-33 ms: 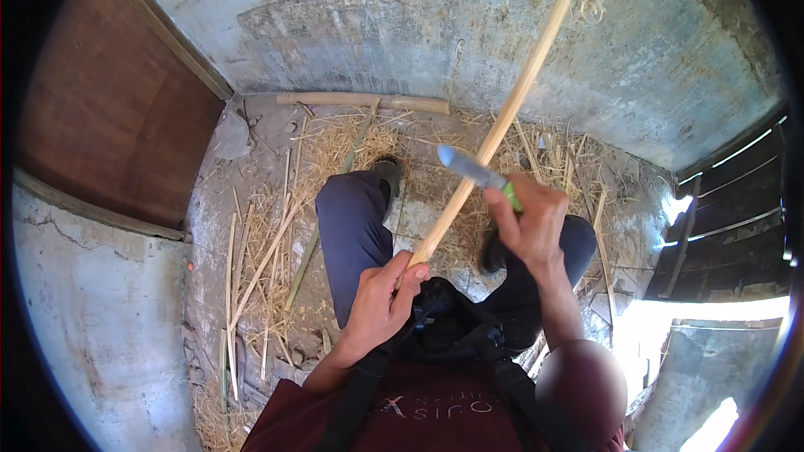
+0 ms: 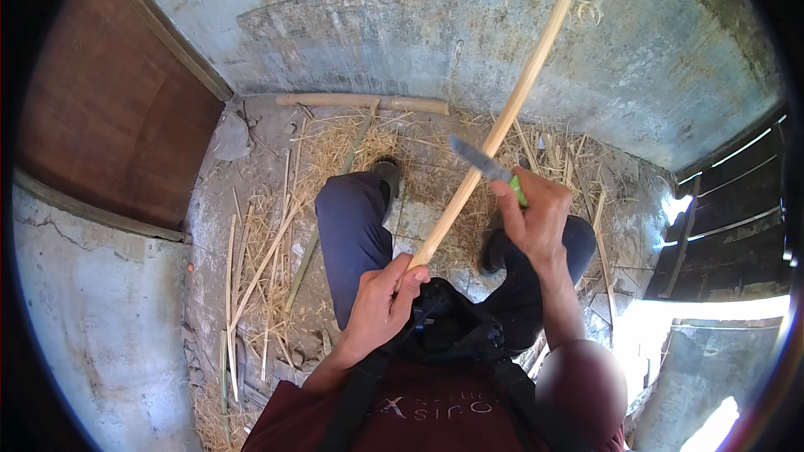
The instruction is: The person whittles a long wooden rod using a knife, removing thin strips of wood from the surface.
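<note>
Green-handled knife (image 2: 490,167) crosses a pale stick (image 2: 526,73) held at its near end

The pale stick slants up and away from the person, its near end over the lap and its far tip seen against the wall (image 2: 360,29). The left hand (image 2: 378,308) pinches that near end between thumb and fingers. Partway along the stick, just to its right, the right hand (image 2: 543,213) is wrapped around the knife's handle; the blade lies across the stick, pointing left, though whether its edge bites the wood I cannot tell. A thin pale curl (image 2: 596,13) shows right beside the stick's far tip.

Below the stick's near end are a black bag (image 2: 444,314) and the person's maroon shirt (image 2: 419,410). Bent legs in dark trousers (image 2: 352,230) flank the stick, one on each side. Loose straw (image 2: 331,151) covers the floor under and around it, with long, slim strips (image 2: 268,266) well to its left. Beyond the straw, left of the stick, a thicker pole (image 2: 364,101) lies along the wall's foot. Farthest out stand a brown panel (image 2: 126,100) to the stick's left and dark boards (image 2: 724,226) to its right.
</note>
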`<state>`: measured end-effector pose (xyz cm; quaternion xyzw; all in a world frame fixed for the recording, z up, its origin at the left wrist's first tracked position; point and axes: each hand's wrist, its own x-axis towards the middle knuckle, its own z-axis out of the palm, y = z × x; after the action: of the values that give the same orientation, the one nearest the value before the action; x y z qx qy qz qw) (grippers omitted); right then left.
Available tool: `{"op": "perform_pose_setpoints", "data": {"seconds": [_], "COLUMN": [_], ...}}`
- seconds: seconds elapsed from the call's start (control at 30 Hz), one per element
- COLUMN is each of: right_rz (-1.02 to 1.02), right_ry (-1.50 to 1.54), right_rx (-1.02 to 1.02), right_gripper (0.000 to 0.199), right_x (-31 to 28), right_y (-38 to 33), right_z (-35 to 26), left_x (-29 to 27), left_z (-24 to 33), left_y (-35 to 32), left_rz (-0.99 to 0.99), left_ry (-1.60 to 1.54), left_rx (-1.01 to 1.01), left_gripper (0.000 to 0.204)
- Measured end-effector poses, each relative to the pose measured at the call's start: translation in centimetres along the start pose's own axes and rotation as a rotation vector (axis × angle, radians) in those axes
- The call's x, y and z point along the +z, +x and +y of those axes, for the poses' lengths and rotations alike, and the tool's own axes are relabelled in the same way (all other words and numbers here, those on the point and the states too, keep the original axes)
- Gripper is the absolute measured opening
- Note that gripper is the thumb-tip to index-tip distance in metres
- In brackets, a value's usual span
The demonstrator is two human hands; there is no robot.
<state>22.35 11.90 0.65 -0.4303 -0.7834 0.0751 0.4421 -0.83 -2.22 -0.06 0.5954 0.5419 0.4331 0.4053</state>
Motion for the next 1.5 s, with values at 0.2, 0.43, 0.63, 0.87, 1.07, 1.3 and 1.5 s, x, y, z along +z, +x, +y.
{"op": "perform_pose_setpoints", "data": {"seconds": [0.2, 0.43, 0.63, 0.87, 1.07, 1.3, 1.5], "right_rz": [-0.12, -0.181, -0.156, -0.083, -0.033, -0.132, -0.206], "right_ry": [0.039, 0.04, -0.004, -0.002, 0.002, 0.044, 0.104], "right_rx": [-0.057, -0.2, -0.207, -0.138, -0.11, -0.087, -0.166], "right_gripper": [0.045, 0.045, 0.046, 0.044, 0.045, 0.041, 0.039], "right_x": [0.0, 1.5, 1.2, 0.2, 0.4, 0.8, 1.9], "right_y": [-0.6, -2.8, -2.5, -1.4, 0.2, 2.2, 1.4], "right_z": [-0.9, -4.0, -4.1, -2.7, -1.1, -0.3, -2.7], "left_x": [-0.3, 0.3, 0.0, -0.2, -0.8, -1.8, -1.9], "left_z": [-0.4, 0.5, 0.5, 0.1, 0.2, -0.8, -0.8], "left_y": [-0.4, 0.7, 0.5, -0.1, -0.3, -2.0, -2.1], "left_rz": [-0.052, 0.009, -0.009, -0.054, -0.022, 0.023, 0.043], "left_ry": [-0.008, -0.064, -0.012, 0.01, 0.037, 0.045, 0.058], "left_rx": [-0.065, -0.027, -0.003, -0.017, -0.036, -0.061, -0.068], "left_gripper": [0.02, 0.025, 0.023, 0.018, 0.016, 0.017, 0.019]}}
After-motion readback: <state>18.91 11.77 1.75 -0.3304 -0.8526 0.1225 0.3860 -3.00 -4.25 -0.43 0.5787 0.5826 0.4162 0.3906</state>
